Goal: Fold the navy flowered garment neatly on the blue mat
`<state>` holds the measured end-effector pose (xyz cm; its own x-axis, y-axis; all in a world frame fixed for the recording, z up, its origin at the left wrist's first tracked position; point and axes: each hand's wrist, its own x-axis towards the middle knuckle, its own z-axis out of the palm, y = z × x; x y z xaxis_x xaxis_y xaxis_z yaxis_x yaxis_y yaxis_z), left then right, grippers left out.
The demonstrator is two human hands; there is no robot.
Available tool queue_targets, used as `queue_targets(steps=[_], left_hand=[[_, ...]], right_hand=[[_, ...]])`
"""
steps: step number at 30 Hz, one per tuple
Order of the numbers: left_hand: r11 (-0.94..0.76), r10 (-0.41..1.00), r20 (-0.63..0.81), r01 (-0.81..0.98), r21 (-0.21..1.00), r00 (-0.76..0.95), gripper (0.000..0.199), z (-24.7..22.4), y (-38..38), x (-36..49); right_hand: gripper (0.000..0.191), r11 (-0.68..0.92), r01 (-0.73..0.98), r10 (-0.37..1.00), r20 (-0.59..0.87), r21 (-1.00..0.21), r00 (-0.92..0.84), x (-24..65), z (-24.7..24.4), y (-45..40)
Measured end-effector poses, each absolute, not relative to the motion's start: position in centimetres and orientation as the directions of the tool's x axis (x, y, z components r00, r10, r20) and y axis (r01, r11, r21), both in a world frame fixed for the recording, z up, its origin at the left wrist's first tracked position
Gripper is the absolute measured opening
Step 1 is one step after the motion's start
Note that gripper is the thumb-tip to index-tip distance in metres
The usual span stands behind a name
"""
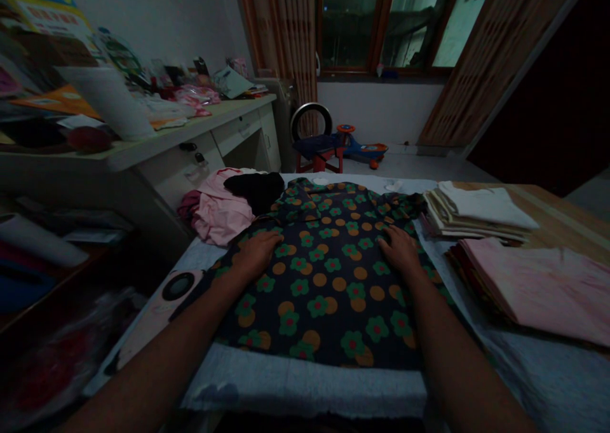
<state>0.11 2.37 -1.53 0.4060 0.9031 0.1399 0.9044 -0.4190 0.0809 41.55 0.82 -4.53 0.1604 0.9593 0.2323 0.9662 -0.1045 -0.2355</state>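
Note:
A dark garment (328,274) with green flowers and orange dots lies spread over a light blue cloth (305,376). On its left part rests my left hand (258,253), palm down with the fingers extended. My right hand (400,248) lies on the right part, its fingers spread. Neither hand appears to grip the fabric. Near the garment's upper left are a crumpled pink cloth (222,210) and a black cloth (260,190).
Folded white clothes (486,207) and folded pink clothes (567,287) are stacked at the right. A pale object with a round dark disc (178,285) lies at the left. Beyond stand a cluttered desk (190,128), a red stool (321,159) and a blue toy car (365,148).

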Motion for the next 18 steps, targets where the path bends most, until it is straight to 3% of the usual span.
queue_targets(steps=[4,11,18], left_hand=[[-0.429,0.902,0.131,0.89,0.154,0.412,0.047,-2.1,2.2,0.3],[-0.34,0.937,0.125,0.933,0.117,0.326,0.045,-2.0,2.8,-1.4],[-0.356,0.934,0.077,0.929,0.098,0.35,0.038,-0.7,4.0,-0.9]], right_hand=[[0.046,-0.112,0.965,0.959,0.229,-0.237,0.167,41.4,-4.3,0.7],[0.048,-0.109,0.964,0.965,0.208,-0.242,0.162,41.5,-4.3,0.8],[0.048,-0.104,0.966,0.964,0.214,-0.239,0.157,41.6,-4.5,0.9]])
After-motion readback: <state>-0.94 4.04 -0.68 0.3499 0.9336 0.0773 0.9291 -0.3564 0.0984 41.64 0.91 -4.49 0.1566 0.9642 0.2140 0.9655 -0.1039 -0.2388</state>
